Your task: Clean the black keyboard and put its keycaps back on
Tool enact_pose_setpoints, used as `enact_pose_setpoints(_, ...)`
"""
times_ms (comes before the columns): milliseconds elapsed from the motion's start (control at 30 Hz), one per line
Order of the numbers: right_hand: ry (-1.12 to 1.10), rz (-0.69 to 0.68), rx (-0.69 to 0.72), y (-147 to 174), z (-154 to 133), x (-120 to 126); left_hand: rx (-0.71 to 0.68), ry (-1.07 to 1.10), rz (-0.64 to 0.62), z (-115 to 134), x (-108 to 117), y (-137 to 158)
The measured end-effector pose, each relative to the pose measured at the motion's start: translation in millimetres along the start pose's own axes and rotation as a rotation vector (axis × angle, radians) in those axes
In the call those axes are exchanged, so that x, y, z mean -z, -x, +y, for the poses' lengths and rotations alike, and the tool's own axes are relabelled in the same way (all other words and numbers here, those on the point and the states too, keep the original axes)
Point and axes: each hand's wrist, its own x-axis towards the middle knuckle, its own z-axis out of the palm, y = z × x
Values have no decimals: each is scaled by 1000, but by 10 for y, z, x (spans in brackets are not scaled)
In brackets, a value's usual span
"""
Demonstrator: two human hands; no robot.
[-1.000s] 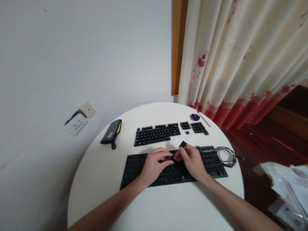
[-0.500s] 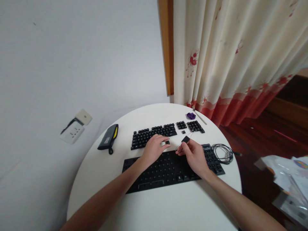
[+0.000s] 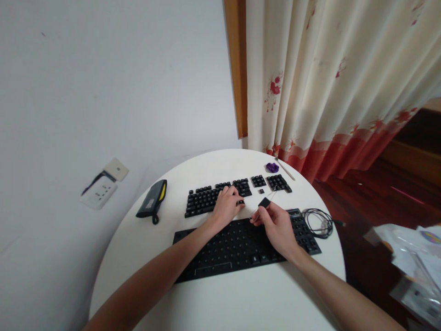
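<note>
Beside the keycap rows [image 3: 200,202], a black keycap [image 3: 240,202] was seen at the fingertips of the nearer left hand [image 3: 228,205], whether pinched could not be told, while a wire-ended tool [image 3: 264,202] was clamped in the right hand [image 3: 275,224].

We see a black keyboard base [image 3: 230,246] lying flat, slightly askew, partly covered, with rows of small stems across its face and a long outlined slot along the near edge. Beyond it we find black keycaps [image 3: 200,201] laid out in keyboard order, in separate blocks, with one loose keycap [image 3: 261,191] just below the middle block. We make out a dark-handled wire tool [image 3: 264,202], held up near the base's far edge, thin wire reaching away from it.
</note>
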Motion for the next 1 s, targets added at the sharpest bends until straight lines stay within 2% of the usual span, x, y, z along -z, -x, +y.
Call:
enact_pose_setpoints(400,2,-9,12,27,10,-15,82,-18,72,19,-18,4)
enact_pose_setpoints(833,0,-11,15,22,26,-18,155,-75,61,-13,-9,12)
enact_pose_setpoints(1000,175,-13,79,41,-43,96,157,-47,91,47,122,94)
